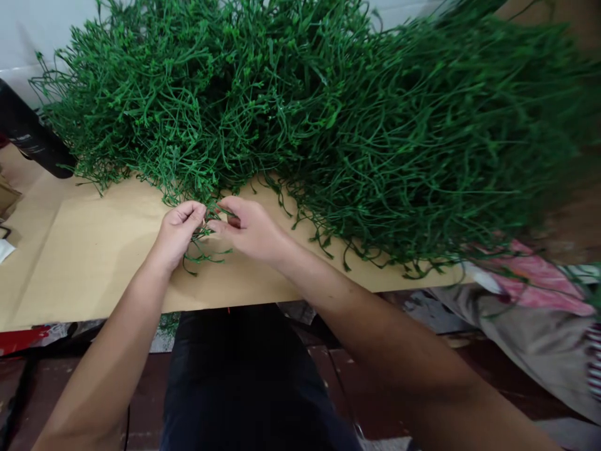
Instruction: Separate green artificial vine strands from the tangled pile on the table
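My left hand (182,227) is closed in a pinch on a small bunch of green plastic-looking stems (203,255), whose ends hang below the fingers over the cardboard. Close beside it on the right, my right hand (244,225) has its thumb and fingers curled round part of the same stems. The two hands almost meet at the front edge of a large heap of green stems (263,94) with small forked tips. Part of what lies between the fingers is hidden.
Brown cardboard (103,250) covers the table. A black cylinder (32,131) leans at the left, near a white wall (28,37). Another person's leg in beige trousers (498,326) and a pink cloth (539,279) are at the right. My dark trousers (244,382) show below the table edge.
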Available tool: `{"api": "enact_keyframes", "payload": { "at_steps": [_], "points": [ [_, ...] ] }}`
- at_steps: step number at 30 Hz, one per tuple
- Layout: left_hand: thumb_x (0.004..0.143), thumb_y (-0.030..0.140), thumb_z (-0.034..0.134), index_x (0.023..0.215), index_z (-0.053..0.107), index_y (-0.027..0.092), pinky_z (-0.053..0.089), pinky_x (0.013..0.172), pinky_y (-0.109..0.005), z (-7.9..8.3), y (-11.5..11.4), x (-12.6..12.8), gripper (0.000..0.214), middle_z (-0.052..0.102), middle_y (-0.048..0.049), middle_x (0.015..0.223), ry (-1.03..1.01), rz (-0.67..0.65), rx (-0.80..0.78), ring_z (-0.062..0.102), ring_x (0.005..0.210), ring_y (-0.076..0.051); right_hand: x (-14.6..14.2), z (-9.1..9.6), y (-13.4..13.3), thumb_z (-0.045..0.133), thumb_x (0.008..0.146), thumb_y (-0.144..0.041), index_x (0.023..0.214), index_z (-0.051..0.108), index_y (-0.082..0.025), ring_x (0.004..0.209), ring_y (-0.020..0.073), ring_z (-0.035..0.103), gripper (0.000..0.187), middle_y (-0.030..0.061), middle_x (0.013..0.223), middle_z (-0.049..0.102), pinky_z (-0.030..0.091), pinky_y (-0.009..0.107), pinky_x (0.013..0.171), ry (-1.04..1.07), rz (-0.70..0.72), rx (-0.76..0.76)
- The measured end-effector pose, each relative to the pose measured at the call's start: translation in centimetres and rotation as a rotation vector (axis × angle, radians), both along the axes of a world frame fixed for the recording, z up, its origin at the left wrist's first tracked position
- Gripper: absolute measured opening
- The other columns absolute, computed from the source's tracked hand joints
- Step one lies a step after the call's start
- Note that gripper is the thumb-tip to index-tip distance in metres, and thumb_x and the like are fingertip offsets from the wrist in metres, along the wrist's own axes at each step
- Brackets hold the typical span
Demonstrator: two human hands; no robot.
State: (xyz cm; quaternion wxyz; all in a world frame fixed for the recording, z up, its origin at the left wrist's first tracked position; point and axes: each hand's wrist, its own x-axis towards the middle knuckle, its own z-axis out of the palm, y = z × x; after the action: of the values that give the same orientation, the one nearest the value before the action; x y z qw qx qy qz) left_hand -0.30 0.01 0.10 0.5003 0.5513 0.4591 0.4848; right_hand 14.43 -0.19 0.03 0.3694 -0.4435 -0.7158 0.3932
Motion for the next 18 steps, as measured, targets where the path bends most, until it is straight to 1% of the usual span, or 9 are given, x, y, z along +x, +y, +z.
{"api": "enact_keyframes", "payload": {
  "at_steps": [2,4,6,8,10,12,15,18],
  "points": [
    [0.072,0.038,0.063,0.059,0.047,0.017,0.029,0.051,-0.021,0.0,0.0,0.0,0.029,0.039,0.0044,0.056,0.003,0.010,0.005,0.034,0.053,-0.008,-0.2,0.1,0.1,0.056,0.079,-0.028,0.070,0.046,-0.016,0.049,0.0042,0.026,0.017,-0.0062,0.055,0.031,0.020,0.022,0.047,0.008,0.017,-0.011],
    [0.073,0.038,0.062,0.059,0.048,0.017,0.029,0.051,-0.021,0.1,0.0,0.0,0.029,0.039,0.0043,0.055,0.015,0.004,0.016,0.034,0.053,-0.008,-0.1,0.3,0.3,0.058,0.078,-0.033,0.066,0.042,-0.017,0.049,0.0042,0.026,0.025,-0.0060,0.056,0.031,0.021,0.022,0.046,0.095,0.070,-0.020],
    [0.073,0.039,0.062,0.059,0.047,0.017,0.029,0.051,-0.022,0.1,0.0,0.1,0.030,0.037,0.0044,0.054,0.034,-0.018,0.024,0.032,0.053,-0.008,0.2,0.4,0.6,0.060,0.076,-0.041,0.065,0.040,-0.017,0.051,0.0043,0.027,0.033,-0.0053,0.058,0.033,0.023,0.021,0.046,0.193,0.134,-0.043],
    [0.073,0.040,0.061,0.059,0.047,0.018,0.028,0.051,-0.022,0.2,0.0,0.1,0.030,0.037,0.0044,0.054,0.052,-0.032,0.032,0.032,0.052,-0.008,0.6,0.5,0.9,0.058,0.077,-0.047,0.066,0.040,-0.018,0.051,0.0047,0.028,0.036,-0.0049,0.059,0.034,0.023,0.021,0.046,0.243,0.185,-0.085],
    [0.073,0.040,0.061,0.059,0.047,0.018,0.028,0.051,-0.022,0.2,0.1,0.1,0.030,0.037,0.0042,0.054,0.060,-0.030,0.040,0.032,0.052,-0.009,0.8,0.5,1.0,0.054,0.079,-0.049,0.069,0.041,-0.018,0.051,0.0053,0.027,0.035,-0.0054,0.057,0.032,0.022,0.021,0.045,0.250,0.212,-0.124],
    [0.073,0.039,0.061,0.058,0.047,0.017,0.026,0.050,-0.022,0.2,0.2,0.1,0.030,0.037,0.0041,0.054,0.066,-0.010,0.046,0.032,0.052,-0.008,0.8,0.5,1.0,0.051,0.082,-0.049,0.068,0.039,-0.019,0.051,0.0057,0.026,0.035,-0.0059,0.056,0.029,0.023,0.021,0.046,0.260,0.232,-0.132],
    [0.073,0.035,0.060,0.058,0.047,0.017,0.024,0.049,-0.022,0.0,0.4,0.1,0.027,0.035,0.0048,0.051,0.079,0.046,0.041,0.028,0.050,-0.008,0.4,0.1,0.8,0.046,0.086,-0.044,0.063,0.031,-0.019,0.052,0.0062,0.025,0.037,-0.0052,0.057,0.026,0.025,0.022,0.049,0.258,0.236,-0.061],
    [0.072,0.030,0.061,0.056,0.047,0.017,0.022,0.048,-0.022,-0.5,0.5,0.2,0.025,0.032,0.0057,0.050,0.082,0.095,0.008,0.026,0.048,-0.007,0.1,-0.2,0.4,0.040,0.088,-0.029,0.061,0.030,-0.018,0.055,0.0067,0.026,0.031,-0.0040,0.059,0.027,0.026,0.022,0.054,0.162,0.184,0.075]
  ]
}}
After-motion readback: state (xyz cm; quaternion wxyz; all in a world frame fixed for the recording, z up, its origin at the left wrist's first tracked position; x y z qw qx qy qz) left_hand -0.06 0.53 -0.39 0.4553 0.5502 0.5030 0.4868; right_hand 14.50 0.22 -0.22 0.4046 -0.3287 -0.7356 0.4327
